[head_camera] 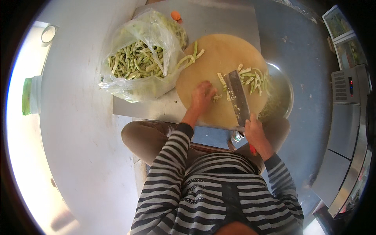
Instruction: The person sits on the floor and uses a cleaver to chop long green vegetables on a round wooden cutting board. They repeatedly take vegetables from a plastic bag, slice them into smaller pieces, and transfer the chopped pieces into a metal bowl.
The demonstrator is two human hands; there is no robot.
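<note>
My right hand [256, 133] grips the handle of a cleaver [237, 97], its broad blade lying over the right half of a round wooden chopping board [218, 55], small bits stuck to the metal. My left hand [202, 95] is over the board's left part, fingers bent and slightly blurred, beside a small piece of green bean [217, 97]; whether it holds anything cannot be told. Cut bean pieces [256, 79] lie right of the blade. Longer whole beans [192, 57] rest across the board's upper left edge, next to a clear plastic bag [141, 88] full of green beans [136, 60].
The board rests on a metal table [141, 107]. A metal basin [289, 94] with bean pieces stands below the board's right edge. An orange round object [175, 15] lies at the table's back. Steel kitchen equipment [342, 117] stands far right, a pale wall [79, 102] at left.
</note>
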